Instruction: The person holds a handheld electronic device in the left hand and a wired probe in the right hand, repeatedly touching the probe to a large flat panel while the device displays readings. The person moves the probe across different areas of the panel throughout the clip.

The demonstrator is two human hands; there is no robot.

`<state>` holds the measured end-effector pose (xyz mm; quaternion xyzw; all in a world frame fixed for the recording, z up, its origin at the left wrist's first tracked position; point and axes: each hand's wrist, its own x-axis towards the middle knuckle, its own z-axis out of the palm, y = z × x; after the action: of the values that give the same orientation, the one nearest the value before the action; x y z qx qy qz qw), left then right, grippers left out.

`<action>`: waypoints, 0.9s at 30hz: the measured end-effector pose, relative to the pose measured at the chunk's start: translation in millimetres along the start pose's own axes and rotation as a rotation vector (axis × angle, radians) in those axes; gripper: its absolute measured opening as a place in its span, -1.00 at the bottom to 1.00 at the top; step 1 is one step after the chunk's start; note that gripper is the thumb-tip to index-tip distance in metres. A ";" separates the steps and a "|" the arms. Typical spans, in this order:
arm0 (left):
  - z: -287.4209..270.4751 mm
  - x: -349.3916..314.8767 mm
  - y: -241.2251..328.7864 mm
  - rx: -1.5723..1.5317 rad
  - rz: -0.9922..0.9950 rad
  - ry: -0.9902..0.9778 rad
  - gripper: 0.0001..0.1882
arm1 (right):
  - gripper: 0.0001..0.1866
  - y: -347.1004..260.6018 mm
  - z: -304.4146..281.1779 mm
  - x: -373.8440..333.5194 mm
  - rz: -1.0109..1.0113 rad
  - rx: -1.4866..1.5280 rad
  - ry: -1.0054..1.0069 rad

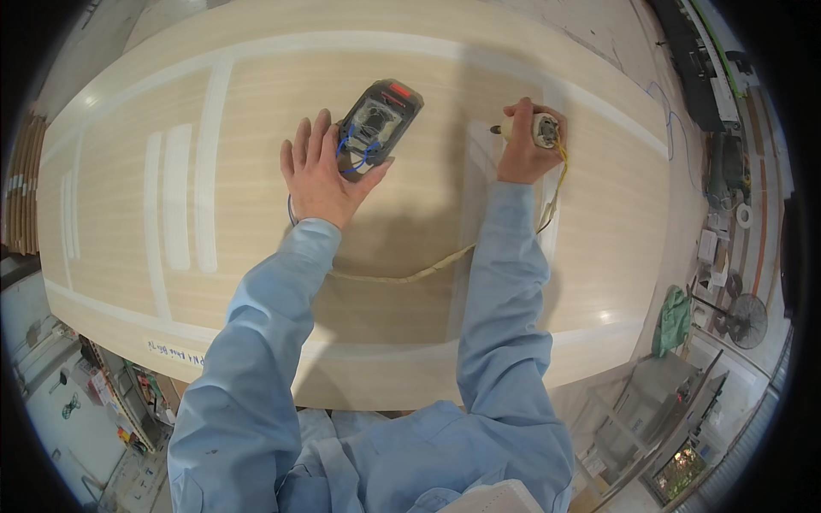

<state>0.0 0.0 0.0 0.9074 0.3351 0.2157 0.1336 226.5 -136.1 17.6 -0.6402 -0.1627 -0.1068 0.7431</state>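
Observation:
My left hand (321, 184) is open on the pale board, its fingers spread. A black battery pack (375, 120) with a red tab lies between its index finger and thumb, which reach its left side and near end. Blue wires (369, 156) loop out of the pack by my thumb. Further right, my right hand (532, 158) is wrapped round a small cream motor-like tool (546, 130) with a dark tip pointing left. A yellowish wrapped cable (419, 275) leaves that tool, passes by my right forearm and runs across the board toward my left wrist.
Under both hands stretches a large pale wood-toned board (274, 94) with whitish strips. Flat brown panels (26, 184) stack at the far left. To the right are a fan (742, 321), a green cloth or bag (672, 321) and a cluttered bench. Shelves (128, 385) stand at lower left.

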 end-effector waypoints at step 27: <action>-0.8 1.2 0.8 0.031 -0.022 -0.022 -0.05 | -0.80 -10.9 -22.6 -26.4 0.039 0.003 -0.035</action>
<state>0.9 0.3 1.4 0.9078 0.3469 0.1993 0.1257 200.4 -161.4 14.7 -0.6439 -0.1636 -0.0810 0.7430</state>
